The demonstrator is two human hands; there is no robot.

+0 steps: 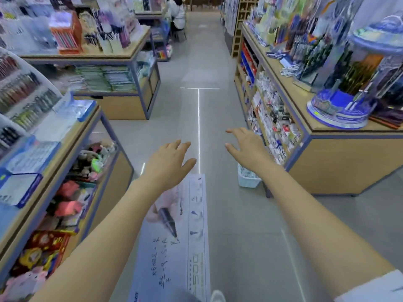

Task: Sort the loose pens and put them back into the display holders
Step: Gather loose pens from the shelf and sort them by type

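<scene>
Reach toward the pens is judged the step in hand. The left hand (169, 159) and right hand (247, 147) are held over the aisle floor (235, 214), fingers spread, nothing gripped. Loose pens (289, 70) lie far right on the tabletop (302, 105), near the display holders (335, 110). A banner (174, 247) underfoot and a white basket (248, 177) should be stepped round.
</scene>
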